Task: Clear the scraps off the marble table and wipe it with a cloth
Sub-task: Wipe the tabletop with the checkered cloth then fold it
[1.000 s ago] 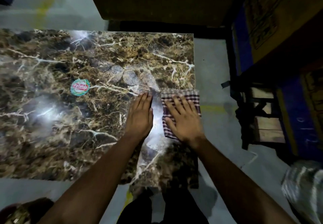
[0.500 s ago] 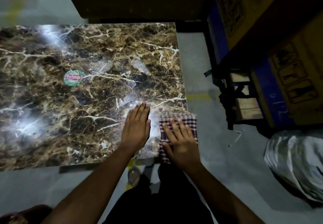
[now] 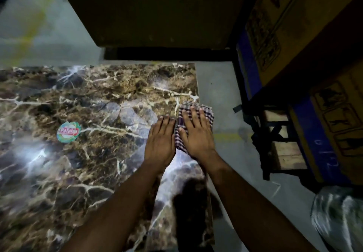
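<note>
The brown marble table (image 3: 82, 173) with white veins fills the left and middle of the view. A checked purple and white cloth (image 3: 207, 112) lies folded at the table's right edge, partly overhanging it. My right hand (image 3: 196, 133) presses flat on the cloth, fingers spread. My left hand (image 3: 161, 139) lies flat on the bare marble right beside it, holding nothing. A round green and red sticker (image 3: 68, 131) sits on the marble to the left of my hands.
Large cardboard boxes (image 3: 294, 25) on blue bases stand at the right, with a wooden pallet or crate (image 3: 282, 147) below them. A pale plastic bag (image 3: 339, 218) lies on the grey floor at the lower right. A dark cabinet (image 3: 149, 10) rises behind the table.
Both hands and the cloth slid from the table's near right corner back toward its far right edge. The cloth now overhangs the right side.
</note>
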